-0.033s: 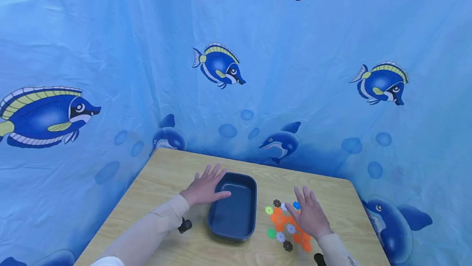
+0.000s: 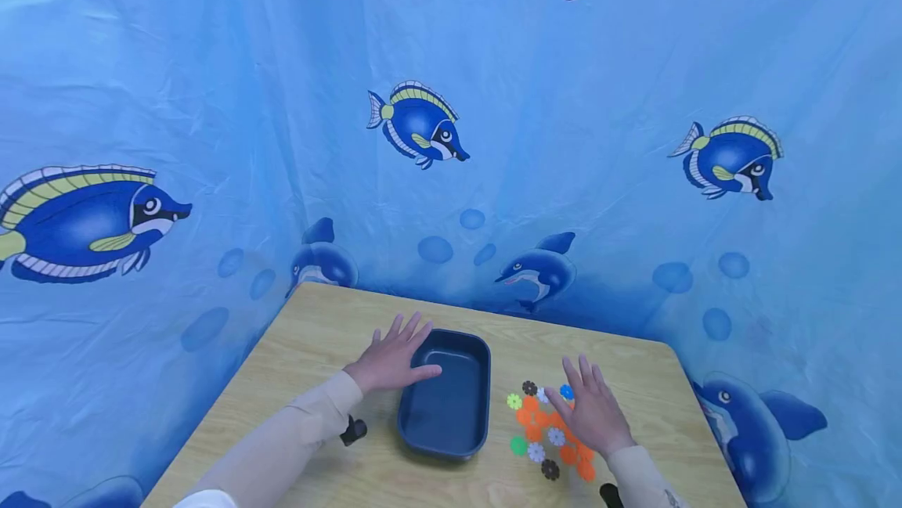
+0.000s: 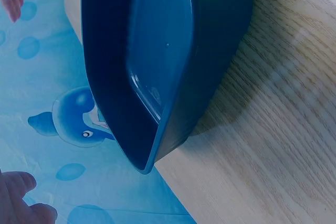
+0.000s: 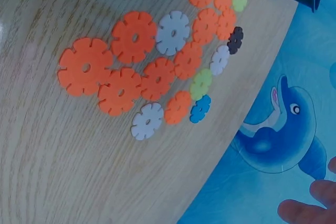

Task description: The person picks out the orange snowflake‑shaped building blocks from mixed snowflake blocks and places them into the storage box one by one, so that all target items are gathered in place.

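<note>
My left hand (image 2: 391,359) hangs with spread fingers over the left rim of a dark blue rectangular tub (image 2: 451,406); it holds nothing. To the right, my right hand (image 2: 595,414) is held palm down, fingers extended, above a scatter of flat notched plastic discs. Most are orange discs (image 4: 134,38), with several white discs (image 4: 172,33) and some green, black and blue among them. A blue disc (image 4: 200,108) lies at the far side of the group. In the head view the right hand hides part of the discs. The tub's inside (image 3: 157,40) shows no contents.
The wooden table (image 2: 338,304) has its far edge close to a blue curtain (image 2: 606,273) printed with fish and dolphins. Black straps or mounts (image 2: 354,430) show below the left wrist and near the right one.
</note>
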A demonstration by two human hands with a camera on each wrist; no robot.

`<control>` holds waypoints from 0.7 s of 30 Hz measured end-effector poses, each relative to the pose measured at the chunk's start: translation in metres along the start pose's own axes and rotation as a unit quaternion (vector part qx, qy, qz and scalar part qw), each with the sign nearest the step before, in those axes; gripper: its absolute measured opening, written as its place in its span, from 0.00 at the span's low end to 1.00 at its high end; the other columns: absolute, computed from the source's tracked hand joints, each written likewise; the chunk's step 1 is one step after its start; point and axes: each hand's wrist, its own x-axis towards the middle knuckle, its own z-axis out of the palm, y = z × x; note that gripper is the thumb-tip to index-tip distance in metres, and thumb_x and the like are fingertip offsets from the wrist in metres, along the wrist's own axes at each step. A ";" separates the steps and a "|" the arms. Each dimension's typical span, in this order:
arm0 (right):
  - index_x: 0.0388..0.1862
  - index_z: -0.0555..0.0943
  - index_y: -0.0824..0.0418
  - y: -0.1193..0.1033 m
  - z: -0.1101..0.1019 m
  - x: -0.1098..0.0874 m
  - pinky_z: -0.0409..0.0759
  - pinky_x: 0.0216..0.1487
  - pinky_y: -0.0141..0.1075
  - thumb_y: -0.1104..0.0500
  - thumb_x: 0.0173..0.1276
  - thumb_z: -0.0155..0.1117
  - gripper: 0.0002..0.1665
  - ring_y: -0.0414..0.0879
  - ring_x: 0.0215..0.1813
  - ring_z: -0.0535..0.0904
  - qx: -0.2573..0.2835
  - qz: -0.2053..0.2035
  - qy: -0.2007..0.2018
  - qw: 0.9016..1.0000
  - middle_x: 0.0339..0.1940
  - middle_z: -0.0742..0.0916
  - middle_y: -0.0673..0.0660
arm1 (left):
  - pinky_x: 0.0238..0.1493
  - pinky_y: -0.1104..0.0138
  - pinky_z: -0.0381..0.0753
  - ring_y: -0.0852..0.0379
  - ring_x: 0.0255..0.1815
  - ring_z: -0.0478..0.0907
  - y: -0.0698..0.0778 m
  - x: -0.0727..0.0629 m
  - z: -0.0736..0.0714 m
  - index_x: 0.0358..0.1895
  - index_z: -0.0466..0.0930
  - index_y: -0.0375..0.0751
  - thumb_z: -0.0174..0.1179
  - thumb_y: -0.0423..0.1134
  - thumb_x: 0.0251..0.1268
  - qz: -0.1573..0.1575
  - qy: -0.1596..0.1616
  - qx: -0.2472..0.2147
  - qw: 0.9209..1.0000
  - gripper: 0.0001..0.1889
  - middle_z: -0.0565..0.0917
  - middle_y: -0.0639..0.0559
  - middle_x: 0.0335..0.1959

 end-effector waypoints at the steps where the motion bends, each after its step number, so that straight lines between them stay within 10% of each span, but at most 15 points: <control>1: 0.81 0.56 0.65 0.000 0.001 0.000 0.56 0.75 0.75 0.32 0.78 0.49 0.49 0.79 0.79 0.48 0.001 0.000 0.003 1.000 0.80 0.56 0.77 | 0.75 0.25 0.49 0.32 0.84 0.40 0.000 0.000 0.001 0.82 0.50 0.55 0.49 0.75 0.67 0.000 0.002 0.000 1.000 0.47 0.47 0.46 0.85; 13: 0.84 0.44 0.62 0.005 -0.008 0.002 0.50 0.66 0.86 0.27 0.72 0.52 0.59 0.83 0.78 0.43 0.018 0.027 0.031 0.999 0.82 0.48 0.76 | 0.74 0.21 0.38 0.33 0.85 0.31 -0.003 0.001 -0.003 0.83 0.43 0.56 0.53 0.76 0.62 -0.016 0.046 0.008 0.999 0.53 0.38 0.47 0.86; 21: 0.83 0.43 0.63 0.024 0.001 0.002 0.50 0.66 0.86 0.21 0.69 0.47 0.63 0.84 0.77 0.43 0.018 0.074 -0.023 0.997 0.81 0.49 0.78 | 0.65 0.33 0.76 0.29 0.81 0.52 -0.012 0.003 0.005 0.83 0.45 0.51 0.62 0.70 0.62 -0.040 0.009 -0.034 0.999 0.54 0.49 0.41 0.84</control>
